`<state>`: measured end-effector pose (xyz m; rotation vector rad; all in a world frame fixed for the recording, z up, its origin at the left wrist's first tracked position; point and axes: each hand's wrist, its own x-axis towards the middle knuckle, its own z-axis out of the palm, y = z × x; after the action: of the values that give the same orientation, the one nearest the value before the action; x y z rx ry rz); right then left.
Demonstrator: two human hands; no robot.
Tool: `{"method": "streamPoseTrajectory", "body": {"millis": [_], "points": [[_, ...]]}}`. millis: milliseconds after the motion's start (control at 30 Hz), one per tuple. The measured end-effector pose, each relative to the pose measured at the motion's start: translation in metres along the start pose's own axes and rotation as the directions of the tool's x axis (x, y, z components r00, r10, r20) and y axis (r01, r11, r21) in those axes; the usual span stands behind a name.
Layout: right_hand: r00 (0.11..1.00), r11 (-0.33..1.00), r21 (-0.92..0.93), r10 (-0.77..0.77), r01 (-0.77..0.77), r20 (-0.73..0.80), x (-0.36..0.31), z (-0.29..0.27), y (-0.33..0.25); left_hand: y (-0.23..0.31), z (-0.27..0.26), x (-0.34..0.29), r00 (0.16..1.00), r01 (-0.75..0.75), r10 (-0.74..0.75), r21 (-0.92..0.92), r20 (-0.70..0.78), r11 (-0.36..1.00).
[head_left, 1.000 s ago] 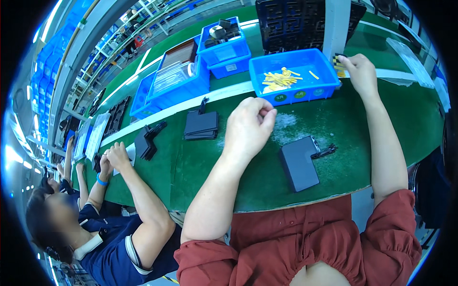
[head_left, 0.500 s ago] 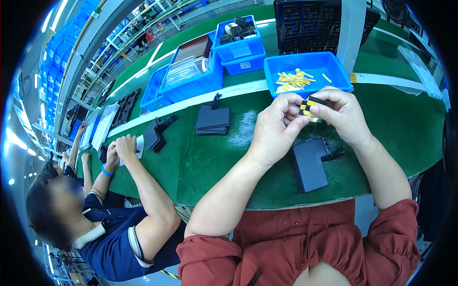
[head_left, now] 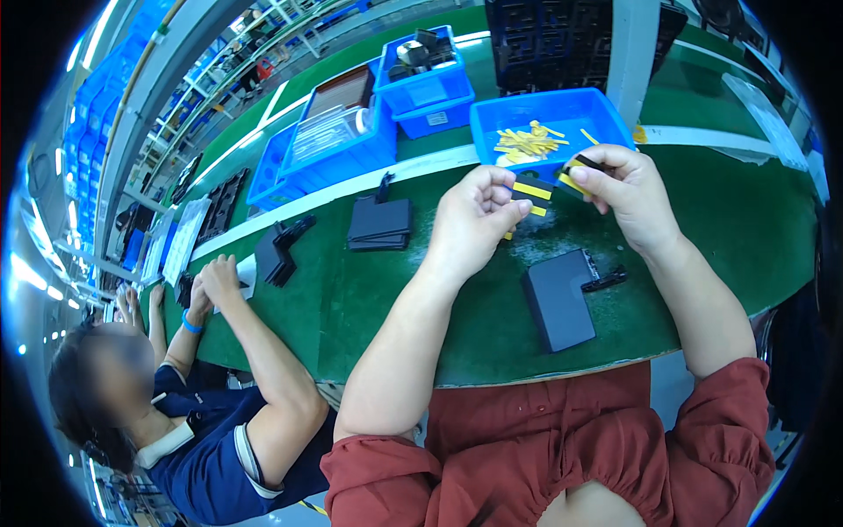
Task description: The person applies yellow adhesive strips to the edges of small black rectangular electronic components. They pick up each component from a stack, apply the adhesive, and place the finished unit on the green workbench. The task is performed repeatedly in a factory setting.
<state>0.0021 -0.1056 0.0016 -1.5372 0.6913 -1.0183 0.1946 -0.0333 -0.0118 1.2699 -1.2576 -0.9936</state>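
Note:
My left hand [head_left: 465, 220] pinches a black-and-yellow striped piece [head_left: 534, 189] between thumb and fingers, above the green table. A little to the right, my right hand [head_left: 630, 198] grips another small black-and-yellow piece [head_left: 572, 173]. The two pieces are apart. Below my hands lies a dark grey flat part [head_left: 559, 303], with a black cable-like end at its right side. Just beyond my hands stands a blue bin [head_left: 489, 119] with loose yellow strips [head_left: 531, 140] in it.
Dark grey parts lie in a stack [head_left: 379, 230] and a smaller pile [head_left: 277, 255] to the left. Farther back are blue bins [head_left: 430, 90], a black tray [head_left: 549, 44] and a grey post [head_left: 634, 61]. A co-worker's hands [head_left: 215, 283] work at the left.
My hands have moved apart, the left one going left. The striped material, held together between both hands before, now shows as separate pieces, one in each hand. The whole view has shifted slightly.

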Motion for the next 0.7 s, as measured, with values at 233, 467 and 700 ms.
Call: {"method": "streamPoseTrajectory", "body": {"millis": [233,467,700], "points": [[0.992,0.990,-0.109,-0.101,0.092,-0.081,0.008,-0.010,-0.001,0.001,0.005,-0.006,0.998,-0.052,0.052,0.050,-0.017,0.997],[0.945,0.975,-0.222,-0.061,-0.013,-0.323,0.045,-0.063,0.006,0.004,0.007,-0.007,0.999,-0.051,0.052,0.045,-0.013,0.998],[0.957,0.822,-0.518,0.109,-0.238,-0.268,0.054,-0.088,0.019,0.001,0.010,-0.007,0.998,-0.054,0.052,0.129,0.021,0.990]]}}
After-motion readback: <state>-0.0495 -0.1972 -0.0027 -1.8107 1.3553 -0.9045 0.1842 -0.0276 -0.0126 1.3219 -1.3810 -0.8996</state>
